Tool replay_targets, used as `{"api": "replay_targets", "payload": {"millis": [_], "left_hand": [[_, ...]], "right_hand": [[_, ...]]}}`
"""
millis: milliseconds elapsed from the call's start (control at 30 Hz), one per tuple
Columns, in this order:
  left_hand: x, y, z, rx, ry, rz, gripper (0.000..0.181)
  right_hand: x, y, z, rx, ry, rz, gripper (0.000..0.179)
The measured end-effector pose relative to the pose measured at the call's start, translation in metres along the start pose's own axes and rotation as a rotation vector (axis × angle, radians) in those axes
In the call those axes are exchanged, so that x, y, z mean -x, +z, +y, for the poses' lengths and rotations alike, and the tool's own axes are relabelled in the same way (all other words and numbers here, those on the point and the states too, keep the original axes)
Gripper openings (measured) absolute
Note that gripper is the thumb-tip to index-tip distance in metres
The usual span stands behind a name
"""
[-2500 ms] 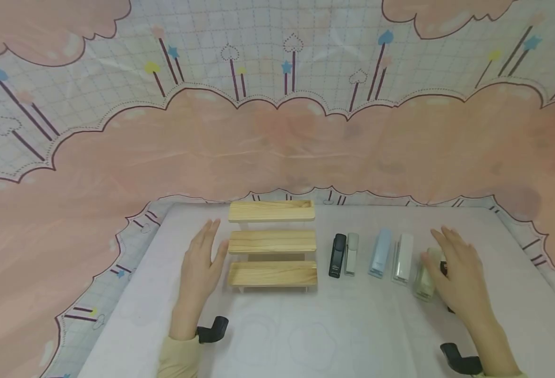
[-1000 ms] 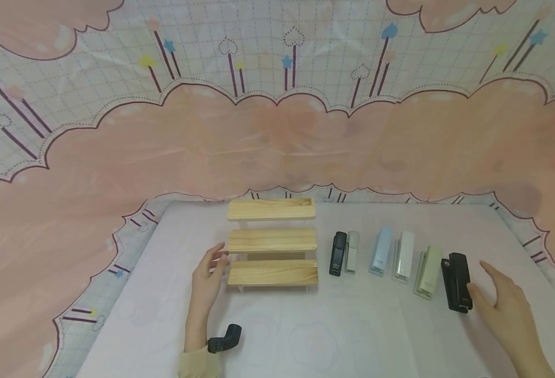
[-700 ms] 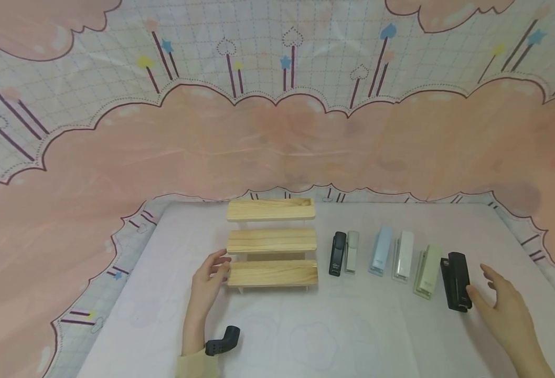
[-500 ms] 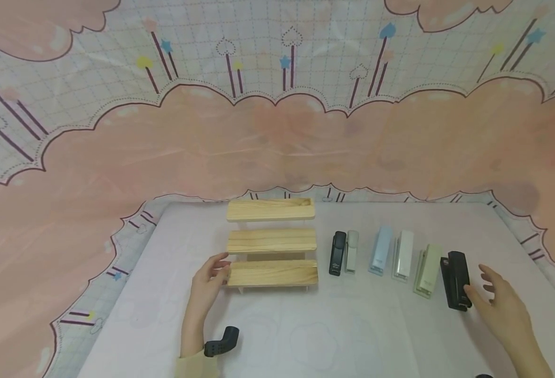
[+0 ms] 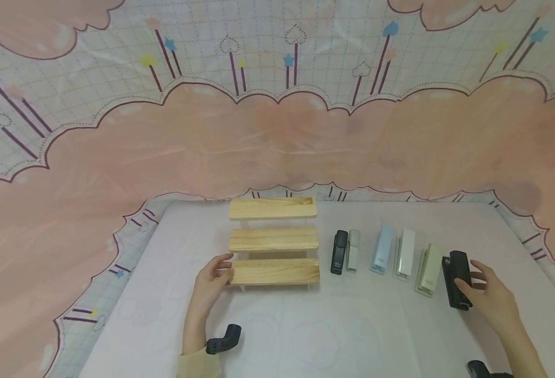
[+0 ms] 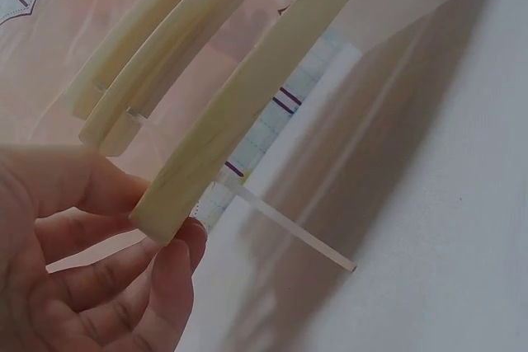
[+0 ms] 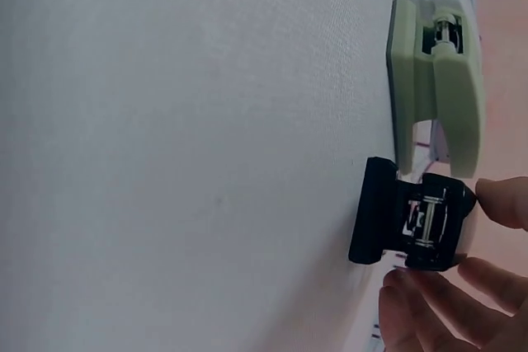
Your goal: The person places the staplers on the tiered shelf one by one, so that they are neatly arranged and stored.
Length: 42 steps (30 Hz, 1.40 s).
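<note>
A three-tier wooden display shelf (image 5: 274,272) stands left of centre on the white table. My left hand (image 5: 213,279) pinches the left end of its lowest board (image 6: 223,133), with thumb and fingers on opposite faces. At the right end of a row of staplers is a large black stapler (image 5: 459,278). My right hand (image 5: 494,300) grips it from the right, thumb on one side of its upper arm and fingers on the other. Beside it lies a pale green stapler (image 7: 458,105).
Further left in the row are a white stapler (image 5: 404,254), a light blue stapler (image 5: 381,250), a small grey-green stapler (image 5: 353,251) and a small black stapler (image 5: 339,253). A patterned cloth (image 5: 277,142) rises behind the table (image 5: 343,336).
My right hand has moved from over the green stapler to the right, then back left onto the large black stapler. My left hand has lowered from beside the shelf to hold its bottom board.
</note>
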State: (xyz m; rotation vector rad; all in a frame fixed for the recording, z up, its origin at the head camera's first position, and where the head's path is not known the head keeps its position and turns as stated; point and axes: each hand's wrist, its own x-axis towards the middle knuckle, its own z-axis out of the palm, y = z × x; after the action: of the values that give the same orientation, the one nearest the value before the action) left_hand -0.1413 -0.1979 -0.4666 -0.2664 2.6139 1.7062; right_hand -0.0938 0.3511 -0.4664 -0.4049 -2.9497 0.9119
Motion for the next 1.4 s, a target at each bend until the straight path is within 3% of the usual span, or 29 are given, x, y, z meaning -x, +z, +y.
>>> {"api": "replay_targets", "payload": {"millis": [933, 1400], "left_hand": [[0.002, -0.003, 0.000, 0.048, -0.046, -0.016, 0.035], [0.001, -0.005, 0.000, 0.093, -0.048, -0.035, 0.036]], "right_hand": [[-0.008, 0.008, -0.012, -0.042, 0.113, 0.084, 0.070], [-0.007, -0.001, -0.019, -0.042, 0.065, 0.162, 0.065]]}}
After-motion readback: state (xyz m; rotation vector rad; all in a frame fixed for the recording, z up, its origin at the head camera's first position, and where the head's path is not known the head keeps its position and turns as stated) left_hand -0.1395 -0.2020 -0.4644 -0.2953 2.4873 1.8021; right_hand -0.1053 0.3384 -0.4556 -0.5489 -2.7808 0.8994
